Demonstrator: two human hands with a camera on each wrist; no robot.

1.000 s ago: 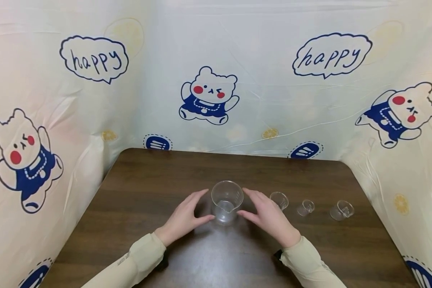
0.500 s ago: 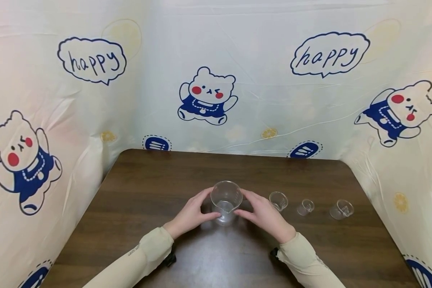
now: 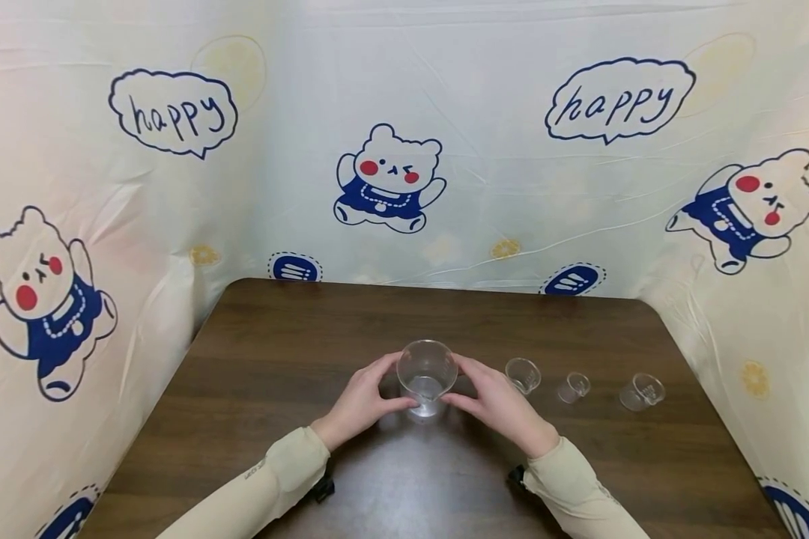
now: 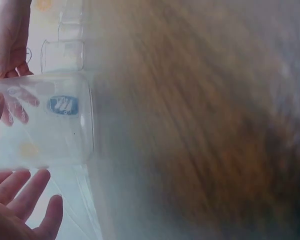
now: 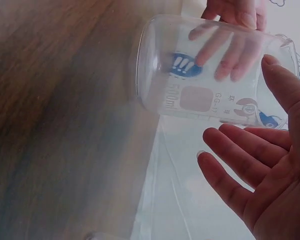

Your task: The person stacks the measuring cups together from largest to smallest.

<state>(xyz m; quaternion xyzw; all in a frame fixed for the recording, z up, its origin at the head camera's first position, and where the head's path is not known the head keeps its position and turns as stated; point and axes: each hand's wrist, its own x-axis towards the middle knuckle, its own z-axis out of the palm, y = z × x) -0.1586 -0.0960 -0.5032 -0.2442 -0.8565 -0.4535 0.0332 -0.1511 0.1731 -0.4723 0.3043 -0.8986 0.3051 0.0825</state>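
Observation:
A large clear glass beaker (image 3: 428, 364) stands upright near the middle of the table in the head view. My left hand (image 3: 356, 398) holds its left side, thumb in front and fingers behind. On the opposite side my right hand (image 3: 504, 403) holds it the same way. In the right wrist view the beaker (image 5: 190, 102) shows a 500ml print, and only the fingers nearer its rim lie against the glass; the lower ones spread away from it. No contents show inside it.
Three smaller glass beakers stand in a row to the right: one (image 3: 523, 374) close by my right hand, a tiny one (image 3: 574, 388), and another (image 3: 642, 392) near the table's right side. A printed cloth (image 3: 485, 187) hangs behind the dark wooden table (image 3: 276, 322).
Both hands have closed in from the two sides of the large beaker and now touch it. The beaker and the smaller ones keep their places.

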